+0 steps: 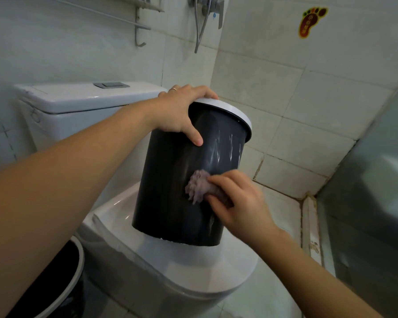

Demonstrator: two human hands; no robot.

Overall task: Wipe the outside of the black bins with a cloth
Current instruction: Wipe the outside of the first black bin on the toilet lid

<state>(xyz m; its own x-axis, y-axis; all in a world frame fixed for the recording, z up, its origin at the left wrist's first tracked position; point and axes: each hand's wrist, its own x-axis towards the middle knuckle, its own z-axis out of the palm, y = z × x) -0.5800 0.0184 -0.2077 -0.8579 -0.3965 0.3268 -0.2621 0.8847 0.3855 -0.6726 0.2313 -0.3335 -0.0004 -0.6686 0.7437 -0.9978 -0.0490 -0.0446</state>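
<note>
The toilet (pixel 161 267), lid down, serves as the stand here: the black bin (pixel 170 184) sits on the closed lid, tipped a little away toward the tiled wall, with its white rim ring (pixel 234 111) uppermost. It looks like thin moulded plastic, stiff enough to keep its round shape under pressure yet light enough to skate on the glossy lid, so I judge it needs steadying at the top edge, where the ring gives a firm lip. That is where the left hand (pixel 182 111) has it, grip clenched over the rim with the thumb down the outer wall. Pale streaks on the upper side wall suggest a damp, slick surface not yet wiped clean. What is inside the bin cannot be seen from this angle. A second dark bin (pixel 62 290) with a pale rim stands on the floor at lower left; its inside reads only as dark. The right hand (pixel 237 200) pinches the small purplish cloth (pixel 197 187), soft and bunched, pressing it against the bin's middle wall.
</note>
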